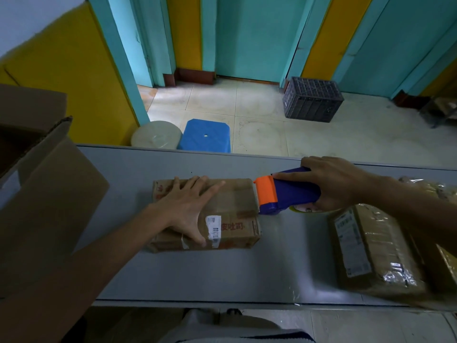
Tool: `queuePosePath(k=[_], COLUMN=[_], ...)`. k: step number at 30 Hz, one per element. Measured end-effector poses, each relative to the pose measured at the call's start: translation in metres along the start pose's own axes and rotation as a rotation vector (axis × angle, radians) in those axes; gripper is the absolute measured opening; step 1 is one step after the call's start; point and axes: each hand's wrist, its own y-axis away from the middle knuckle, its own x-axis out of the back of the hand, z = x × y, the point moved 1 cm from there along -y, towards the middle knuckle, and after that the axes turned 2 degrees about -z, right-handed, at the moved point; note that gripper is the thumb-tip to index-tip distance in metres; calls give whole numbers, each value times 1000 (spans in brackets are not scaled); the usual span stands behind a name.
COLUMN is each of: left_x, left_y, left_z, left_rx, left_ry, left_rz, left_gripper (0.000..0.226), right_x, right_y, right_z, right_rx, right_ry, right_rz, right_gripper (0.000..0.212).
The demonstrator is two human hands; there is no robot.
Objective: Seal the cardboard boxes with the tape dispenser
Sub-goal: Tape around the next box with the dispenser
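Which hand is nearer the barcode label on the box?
Left. The left hand lies flat on the box, thumb beside the label. The right hand grips the dispenser at the box's right end.

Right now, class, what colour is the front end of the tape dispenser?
Orange, on the tape dispenser with a blue body; head view.

The table (284, 256) is smooth, grey and faintly shiny. At its middle, the cardboard box (235, 196) is matt, creased brown, with a white paper label (214, 230); the tape dispenser (284, 194) is smooth blue and orange plastic. At the table's right end, cardboard parcels (371, 251) carry glossy, wrinkled clear tape.
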Motion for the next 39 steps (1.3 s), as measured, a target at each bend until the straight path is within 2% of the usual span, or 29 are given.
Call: queuePosePath(k=[5,9,15,23,30,35,39], left_x=[-8,-9,-12,-19,-38,-36,-35], left_y=[5,4,4,2,3,3,5], left_z=[-13,-14,-20,-19,-20,-18,-17], left_rx=[-5,-28,-63,-61,-94,-89,-90], left_ry=[12,24,-3,-84,-97,-84,-88], left_rz=[3,-18,-40,-12,151,121,126], left_gripper=[135,123,113,108,103,101,102], right_x=[-25,-30,-36,-69,-80,-70,-60], right_y=[2,5,22,0,-27,-33,-41], right_z=[-6,-4,18,-4,-20,-25,-31], right_rx=[-27,-40,-37,-115,-114,-123,-160], right_ry=[-87,-141,-54,-48,-111,-25,-65], right_rz=[-41,-55,-33,-262,-239,-266,-335], right_gripper=[85,88,89,84,83,79,71])
